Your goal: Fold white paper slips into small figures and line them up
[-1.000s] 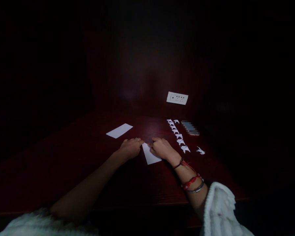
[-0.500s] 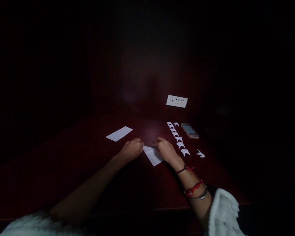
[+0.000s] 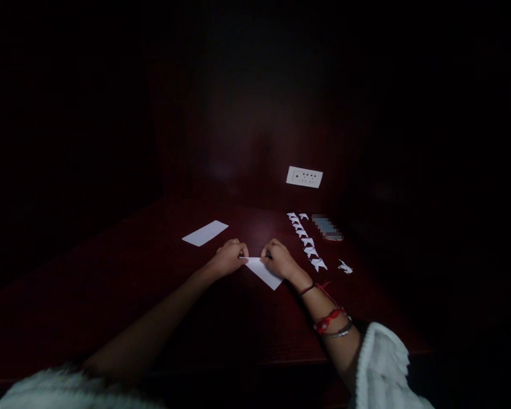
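Note:
A folded sheet of white paper [image 3: 266, 272] is stretched between my two hands, low over the dark red table [image 3: 221, 335]. My left hand [image 3: 230, 257] pinches its left corner between thumb and fingers. At the paper's upper right edge, my right hand [image 3: 280, 260] is closed on it, hiding part of that side. The paper's straight edge faces away from me, and a pointed corner faces toward me. Beyond my left hand lies a flat white paper strip [image 3: 205, 233].
Right of my right hand runs a row of several small folded paper pieces [image 3: 308, 242], with another folded piece [image 3: 303, 216] beside its far end. A crumpled-looking paper piece [image 3: 345, 266] and a phone [image 3: 327, 227] lie farther right. A socket panel [image 3: 304, 176] is on the back wall.
The paper has turned, its near point shifting slightly right. A fold line seen across it before no longer shows. Both hands have changed grip, and their thumbs now press along the far edge.

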Tool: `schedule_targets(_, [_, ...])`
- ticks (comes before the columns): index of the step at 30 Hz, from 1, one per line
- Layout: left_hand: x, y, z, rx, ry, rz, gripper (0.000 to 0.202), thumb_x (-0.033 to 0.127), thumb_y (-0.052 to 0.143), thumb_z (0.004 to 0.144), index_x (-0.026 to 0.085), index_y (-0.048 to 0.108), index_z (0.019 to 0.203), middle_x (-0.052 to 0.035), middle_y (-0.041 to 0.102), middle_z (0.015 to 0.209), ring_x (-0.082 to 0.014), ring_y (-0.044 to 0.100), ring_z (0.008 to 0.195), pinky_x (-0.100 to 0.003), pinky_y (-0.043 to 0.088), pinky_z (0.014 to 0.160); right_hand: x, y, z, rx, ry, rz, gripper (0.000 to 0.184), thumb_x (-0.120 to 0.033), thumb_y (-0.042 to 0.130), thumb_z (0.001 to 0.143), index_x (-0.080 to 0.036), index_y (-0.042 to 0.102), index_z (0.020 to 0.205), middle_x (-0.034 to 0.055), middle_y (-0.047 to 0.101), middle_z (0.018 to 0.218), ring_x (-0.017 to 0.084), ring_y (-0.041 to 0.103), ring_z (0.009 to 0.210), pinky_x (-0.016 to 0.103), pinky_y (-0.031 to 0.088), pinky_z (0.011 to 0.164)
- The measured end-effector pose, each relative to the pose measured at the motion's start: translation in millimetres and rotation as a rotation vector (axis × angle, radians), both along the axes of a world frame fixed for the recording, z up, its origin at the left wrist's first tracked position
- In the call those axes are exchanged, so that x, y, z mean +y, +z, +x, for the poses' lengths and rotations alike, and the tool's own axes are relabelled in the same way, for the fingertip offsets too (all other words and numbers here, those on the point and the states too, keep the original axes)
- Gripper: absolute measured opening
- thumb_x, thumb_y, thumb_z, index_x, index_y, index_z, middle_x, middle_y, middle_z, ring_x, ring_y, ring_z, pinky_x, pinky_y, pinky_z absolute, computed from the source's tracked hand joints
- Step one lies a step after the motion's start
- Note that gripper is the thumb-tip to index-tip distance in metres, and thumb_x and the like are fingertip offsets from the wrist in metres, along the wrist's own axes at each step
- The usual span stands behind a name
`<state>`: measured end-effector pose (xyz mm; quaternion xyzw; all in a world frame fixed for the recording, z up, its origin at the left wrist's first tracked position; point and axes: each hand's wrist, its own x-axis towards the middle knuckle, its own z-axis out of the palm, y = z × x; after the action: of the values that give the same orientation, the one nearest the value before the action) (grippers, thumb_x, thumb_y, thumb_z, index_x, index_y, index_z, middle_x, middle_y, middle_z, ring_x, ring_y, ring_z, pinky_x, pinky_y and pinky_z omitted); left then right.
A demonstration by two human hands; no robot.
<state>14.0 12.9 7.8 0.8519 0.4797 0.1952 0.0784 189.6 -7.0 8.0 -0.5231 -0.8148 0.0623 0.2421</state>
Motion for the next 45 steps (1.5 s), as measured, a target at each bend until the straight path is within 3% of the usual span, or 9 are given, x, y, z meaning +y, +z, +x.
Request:
schedule_targets(7, [-2.5, 4.9, 7.4, -0.158, -0.076, 0.139, 0.007, 0.023, 0.049, 0.071, 0.019, 0.054, 0.073, -0.0022, 0.048, 0.086, -0.0164, 0.045, 0.086, -0.028, 0.035, 0.078, -5.0, 10.2, -6.4, 0.090, 0.065, 0.104, 0.011, -0.020, 0.045, 0.075, -0.018, 0.056, 0.077, 0.0020, 0.047, 0.084, 0.012, 0.044, 0.084, 0.026, 0.033, 0.074])
schedule_targets(13, [-6.0, 5.8, 11.9, -0.184, -0.139, 0.151, 0.012, 0.024, 0.045, 0.073, 0.017, 0.055, 0.070, -0.0026, 0.049, 0.082, -0.0161, 0.045, 0.083, -0.028, 0.034, 0.079, -7.6, 11.1, -8.4, 0.094, 0.087, 0.105, 0.009, -0.018, 0.045, 0.074, -0.016, 0.055, 0.075, 0.0020, 0.048, 0.083, 0.012, 0.045, 0.082, 0.025, 0.033, 0.072])
schedule_targets(22, [-4.8, 8.4, 6.1, -0.217, -0.118, 0.236, 0.009, 0.023, 0.048, 0.070, 0.019, 0.055, 0.068, -0.0017, 0.044, 0.092, -0.0175, 0.043, 0.088, -0.031, 0.034, 0.080, -0.8, 14.6, 2.7, 0.080, 0.107, 0.093, 0.005, -0.016, 0.048, 0.068, -0.016, 0.053, 0.070, 0.0012, 0.046, 0.082, 0.012, 0.045, 0.080, 0.026, 0.033, 0.073])
schedule_targets(33, [8.4, 9.7, -14.8, -0.246, -0.026, 0.254, 0.009, 0.019, 0.047, 0.070, 0.017, 0.055, 0.067, -0.0028, 0.046, 0.084, -0.0169, 0.045, 0.082, -0.030, 0.035, 0.078, 3.4, 11.6, 25.8, 0.129, -0.029, 0.196, 0.007, -0.015, 0.045, 0.069, -0.015, 0.052, 0.068, 0.0025, 0.045, 0.080, 0.011, 0.046, 0.077, 0.025, 0.035, 0.074])
schedule_targets(38, [-0.1, 10.4, -7.7, -0.242, -0.118, 0.272, 0.010, 0.019, 0.045, 0.072, 0.017, 0.054, 0.069, -0.0024, 0.046, 0.085, -0.0154, 0.045, 0.082, -0.029, 0.035, 0.078, -3.3, 14.1, 16.5, 0.126, 0.069, 0.245, 0.013, -0.023, 0.046, 0.073, -0.017, 0.054, 0.082, 0.0029, 0.045, 0.087, 0.012, 0.045, 0.082, 0.025, 0.035, 0.075])
schedule_targets(45, [-5.3, 8.1, -0.7, -0.221, -0.163, 0.289, 0.009, 0.021, 0.046, 0.073, 0.020, 0.055, 0.074, -0.0019, 0.044, 0.090, -0.0161, 0.043, 0.088, -0.030, 0.033, 0.081, -8.8, 17.6, 6.8, 0.073, 0.158, 0.256, 0.012, -0.019, 0.041, 0.076, -0.016, 0.053, 0.075, 0.0032, 0.045, 0.085, 0.011, 0.044, 0.080, 0.024, 0.034, 0.075])
